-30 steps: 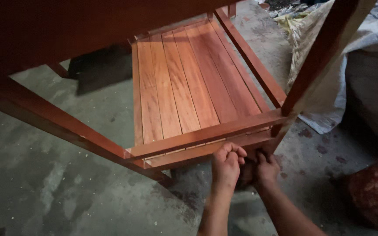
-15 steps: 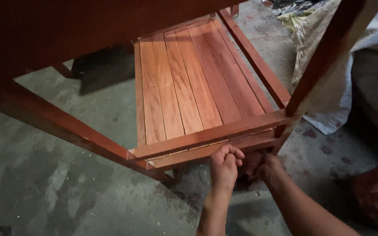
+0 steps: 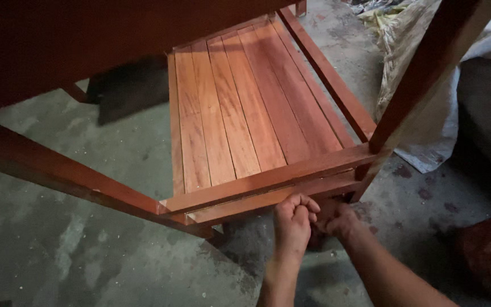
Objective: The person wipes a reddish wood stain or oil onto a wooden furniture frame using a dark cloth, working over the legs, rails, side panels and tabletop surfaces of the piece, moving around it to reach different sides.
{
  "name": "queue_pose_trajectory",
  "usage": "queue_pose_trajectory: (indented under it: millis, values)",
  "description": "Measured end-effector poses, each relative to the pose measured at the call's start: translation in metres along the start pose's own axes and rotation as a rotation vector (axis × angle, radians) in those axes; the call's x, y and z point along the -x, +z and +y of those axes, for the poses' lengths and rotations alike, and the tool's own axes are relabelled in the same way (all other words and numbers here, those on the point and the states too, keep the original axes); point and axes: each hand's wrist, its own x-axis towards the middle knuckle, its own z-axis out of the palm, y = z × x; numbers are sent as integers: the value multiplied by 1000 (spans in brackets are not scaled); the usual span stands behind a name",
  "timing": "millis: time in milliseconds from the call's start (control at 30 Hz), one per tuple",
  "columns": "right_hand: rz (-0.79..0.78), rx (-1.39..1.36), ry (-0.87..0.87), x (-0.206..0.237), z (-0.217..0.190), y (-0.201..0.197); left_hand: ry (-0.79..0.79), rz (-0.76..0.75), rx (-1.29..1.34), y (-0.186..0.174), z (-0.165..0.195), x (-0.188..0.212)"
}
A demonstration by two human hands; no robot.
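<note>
A reddish-brown wooden frame stands on a concrete floor, with a low slatted shelf (image 3: 240, 108) between its legs. My left hand (image 3: 292, 223) is clenched in a fist just below the shelf's front rail (image 3: 268, 190). My right hand (image 3: 339, 222) sits beside it, touching it, fingers curled near the foot of the right front leg (image 3: 427, 79). Whatever the hands hold is hidden between them.
A dark wooden top (image 3: 86, 45) fills the upper left. A sloping rail (image 3: 63, 173) runs along the left. White sacking (image 3: 427, 131) lies at the right, and a dark reddish bundle (image 3: 490, 256) sits at the lower right.
Both hands have stayed together under the front rail; the view has shifted slightly, and my right forearm now reaches in from lower right at a flatter angle.
</note>
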Motion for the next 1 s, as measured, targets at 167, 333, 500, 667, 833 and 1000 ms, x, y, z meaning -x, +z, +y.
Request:
queue_pose_trajectory:
  millis: [167,333,500,667,833,1000]
  values:
    - [67,-82,-9,-4,-13,3,-24,10,6,-5,14,2]
    - [0,-57,-86,-1,-12,-7,25,15,-72,-5,25,-5]
    - [176,118,-411,8,-11,-28,24,-27,20,3,29,-8]
    - [505,307,-794,6,-23,-33,-26,-6,-50,10,32,-7]
    - [500,377,-675,0,-32,-39,38,20,-76,-4,31,-6]
    - [374,340,-619,3,-16,-29,62,50,-5,-11,29,-11]
